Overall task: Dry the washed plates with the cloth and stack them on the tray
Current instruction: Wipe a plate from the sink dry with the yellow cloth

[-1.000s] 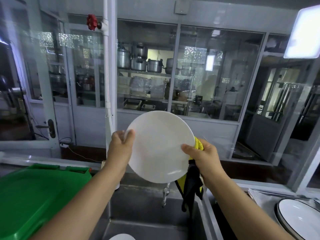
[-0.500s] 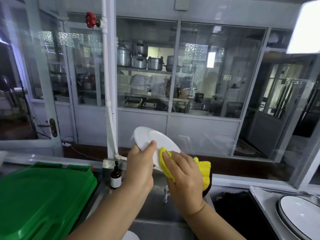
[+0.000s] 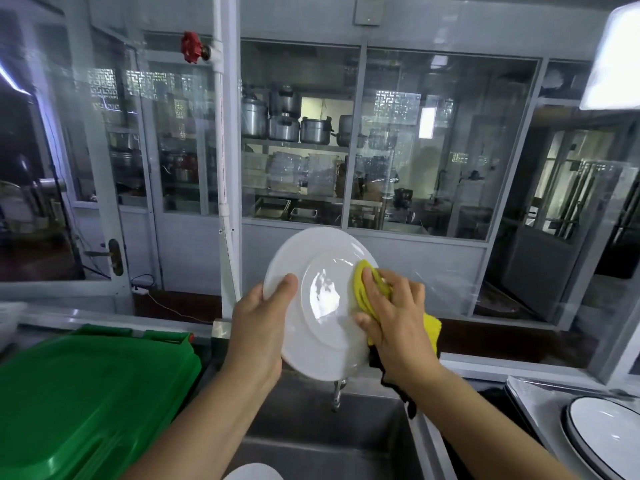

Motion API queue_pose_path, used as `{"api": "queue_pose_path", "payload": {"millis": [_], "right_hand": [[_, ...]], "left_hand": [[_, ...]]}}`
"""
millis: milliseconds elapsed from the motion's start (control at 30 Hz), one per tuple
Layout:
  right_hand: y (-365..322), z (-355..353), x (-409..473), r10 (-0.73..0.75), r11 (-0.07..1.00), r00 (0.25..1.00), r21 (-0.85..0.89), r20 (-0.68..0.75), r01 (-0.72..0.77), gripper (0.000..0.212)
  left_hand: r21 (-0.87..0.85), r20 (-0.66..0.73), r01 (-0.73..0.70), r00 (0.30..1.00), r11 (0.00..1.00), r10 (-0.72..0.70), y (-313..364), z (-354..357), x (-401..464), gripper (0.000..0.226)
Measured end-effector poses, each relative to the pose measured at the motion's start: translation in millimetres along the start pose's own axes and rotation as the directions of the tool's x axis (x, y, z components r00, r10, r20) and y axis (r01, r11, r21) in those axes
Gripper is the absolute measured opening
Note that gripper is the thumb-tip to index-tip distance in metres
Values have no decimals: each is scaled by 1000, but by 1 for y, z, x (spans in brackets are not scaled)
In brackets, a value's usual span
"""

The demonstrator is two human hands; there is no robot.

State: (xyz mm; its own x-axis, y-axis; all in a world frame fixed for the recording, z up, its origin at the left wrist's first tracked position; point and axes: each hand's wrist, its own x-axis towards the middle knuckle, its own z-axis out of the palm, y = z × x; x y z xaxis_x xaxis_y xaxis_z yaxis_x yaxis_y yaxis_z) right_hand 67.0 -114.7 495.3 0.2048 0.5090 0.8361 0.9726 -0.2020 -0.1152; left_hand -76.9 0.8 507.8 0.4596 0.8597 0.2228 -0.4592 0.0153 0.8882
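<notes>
I hold a white plate (image 3: 318,299) upright over the sink, its underside facing me. My left hand (image 3: 258,327) grips the plate's left rim, thumb on the near face. My right hand (image 3: 394,317) presses a yellow cloth (image 3: 367,282) with a black backing against the plate's right side, fingers curled round the cloth. A black-rimmed white plate (image 3: 613,438) lies on a pale tray (image 3: 530,393) at the lower right. Another white plate (image 3: 252,472) peeks up from the bottom of the sink.
A steel sink (image 3: 311,427) with a tap (image 3: 337,393) is below my hands. A green plastic lid (image 3: 86,393) covers the left counter. A white pipe (image 3: 227,168) with a red valve (image 3: 192,46) rises behind the sink, before glass partitions.
The plate went from facing me, to tilted edge-on, and now faces me with its underside. My right hand moved the cloth onto the plate and wipes its right side.
</notes>
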Motion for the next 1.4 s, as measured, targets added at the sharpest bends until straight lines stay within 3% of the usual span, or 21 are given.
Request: {"api": "queue_pose_path", "payload": {"millis": [133, 333, 433, 667, 800, 967, 1033, 1233, 1333, 1400], "right_hand": [[-22, -4, 21, -101, 992, 993, -67, 68, 106, 60], [-41, 6, -4, -341, 940, 935, 1, 101, 342, 52], [-25, 9, -26, -405, 914, 904, 38, 134, 404, 59], [3, 2, -7, -185, 981, 981, -44, 61, 188, 65], [-24, -2, 10, -220, 974, 975, -58, 28, 221, 41], [-32, 0, -12, -329, 944, 940, 14, 96, 329, 36], [-23, -1, -20, -332, 943, 936, 40, 114, 330, 34], [3, -17, 12, 26, 977, 1000, 211, -1, -26, 48], [-14, -16, 34, 40, 945, 995, 328, -88, -9, 39], [-30, -11, 40, -27, 962, 999, 270, -47, 38, 34]], "left_hand": [[-5, -30, -28, 999, 1000, 28, 1, 1, 2, 7], [12, 14, -17, 1000, 1000, 17, 7, -10, 6, 8], [-3, -11, -17, 1000, 1000, 17, 11, -18, 8, 11], [95, 73, 3, 997, 995, -10, 10, -24, 10, 13], [81, 101, 18, 995, 997, -26, 2, -15, 7, 8], [92, 105, 44, 993, 995, -54, 0, -15, 10, 34], [93, 105, 33, 994, 995, -43, -2, -17, 10, 33], [181, 144, -15, 989, 983, -11, 0, -16, 13, 23], [314, 209, -73, 978, 947, 7, -2, -2, 6, 16], [385, 260, -139, 965, 912, 37, -6, 7, 2, 16]]}}
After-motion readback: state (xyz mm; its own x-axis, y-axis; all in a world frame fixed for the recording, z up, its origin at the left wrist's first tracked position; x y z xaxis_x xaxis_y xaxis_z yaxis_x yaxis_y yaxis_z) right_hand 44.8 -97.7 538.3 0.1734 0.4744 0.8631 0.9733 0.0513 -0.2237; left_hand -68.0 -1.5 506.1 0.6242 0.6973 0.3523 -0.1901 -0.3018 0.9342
